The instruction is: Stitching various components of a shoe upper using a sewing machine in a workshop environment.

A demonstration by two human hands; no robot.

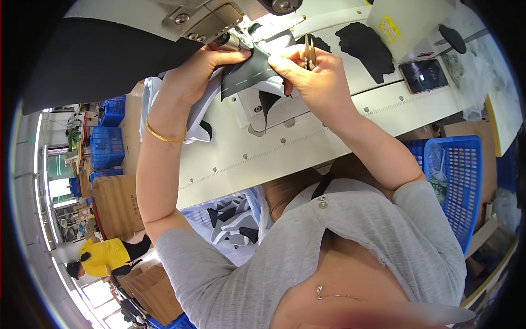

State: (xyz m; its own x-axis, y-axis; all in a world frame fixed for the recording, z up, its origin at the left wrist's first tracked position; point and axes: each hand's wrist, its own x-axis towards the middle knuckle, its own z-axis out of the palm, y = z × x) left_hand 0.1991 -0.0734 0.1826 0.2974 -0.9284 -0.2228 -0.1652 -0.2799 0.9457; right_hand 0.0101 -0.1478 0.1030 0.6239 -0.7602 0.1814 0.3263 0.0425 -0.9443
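Observation:
A dark fabric piece with white dashes along its edge lies under the sewing machine head. My left hand pinches its left side, thumb close to the metal parts by the needle area. With thumb and forefinger, my right hand pinches the right edge. Thread snips stick up between that hand's fingers, blades pointing away. Light grey fabric hangs beneath the dark piece and past my left wrist. The needle itself is hidden.
Black cut pieces and a phone lie on the table at the right. A blue basket stands at lower right. Fabric scraps fill a bin below the table edge. Cartons and a person in yellow are at left.

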